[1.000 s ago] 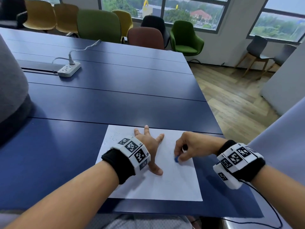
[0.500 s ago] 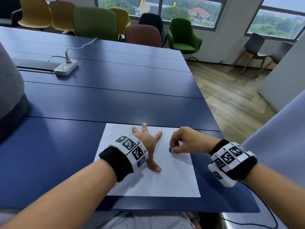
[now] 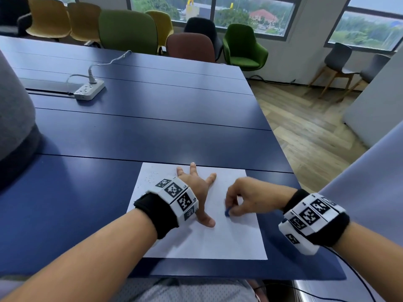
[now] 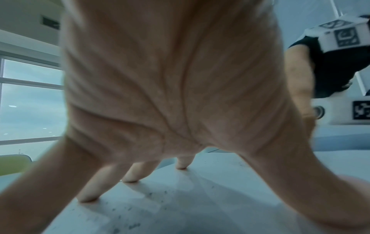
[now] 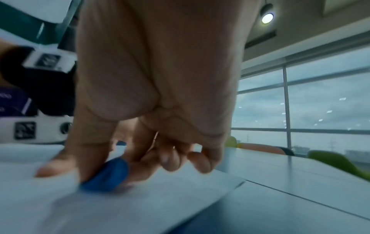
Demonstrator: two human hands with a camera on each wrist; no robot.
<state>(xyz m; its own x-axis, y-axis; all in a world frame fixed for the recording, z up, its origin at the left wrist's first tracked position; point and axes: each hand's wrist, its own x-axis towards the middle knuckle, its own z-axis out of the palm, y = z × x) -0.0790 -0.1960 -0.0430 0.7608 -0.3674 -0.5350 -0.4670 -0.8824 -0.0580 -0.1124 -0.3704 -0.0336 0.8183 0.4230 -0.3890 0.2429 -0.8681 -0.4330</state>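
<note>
my left hand [image 3: 197, 188] flat, fingers spread, pressing paper [image 3: 218, 243] at the bench [image 3: 152, 131] near edge | my right hand [image 3: 246, 199] pinching blue eraser [image 3: 227, 212], tip on paper

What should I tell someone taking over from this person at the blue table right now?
Left hand: fingers spread, pressing the white sheet flat on the blue table.
Right hand: pinches a small blue eraser, its tip on the sheet's right half.
Done: dark specks lie near the sheet's far left corner, likely rubbings; no marks visible on it.
Left: probably finish rubbing under the eraser, then brush off the specks.
</note>
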